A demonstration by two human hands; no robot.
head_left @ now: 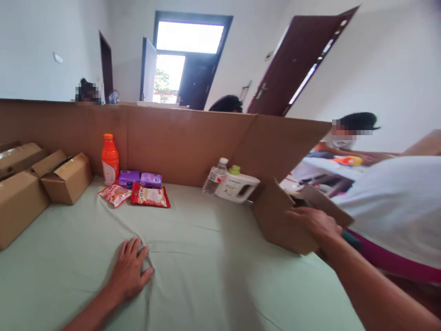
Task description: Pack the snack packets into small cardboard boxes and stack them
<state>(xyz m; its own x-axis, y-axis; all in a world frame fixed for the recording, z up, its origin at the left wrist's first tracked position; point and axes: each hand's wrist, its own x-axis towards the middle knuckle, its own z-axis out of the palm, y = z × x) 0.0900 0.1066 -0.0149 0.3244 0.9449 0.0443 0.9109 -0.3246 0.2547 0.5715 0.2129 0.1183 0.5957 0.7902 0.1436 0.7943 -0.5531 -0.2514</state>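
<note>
My left hand lies palm down on the green cloth, its fingers spread and nothing in them. Over at the right, my right hand is at the top rim of an open cardboard box. Its fingers bend over the rim and are partly hidden, and the box's contents cannot be made out. Left of that box stand a white jug with a green cap and a leaning clear plastic bottle. Ahead of my left hand lie a red snack packet and a pink-and-white packet.
Two purple packs and an orange bottle stand behind the packets. Several cardboard boxes are at the left. A cardboard wall closes off the back. A person in a white shirt is close by on the right.
</note>
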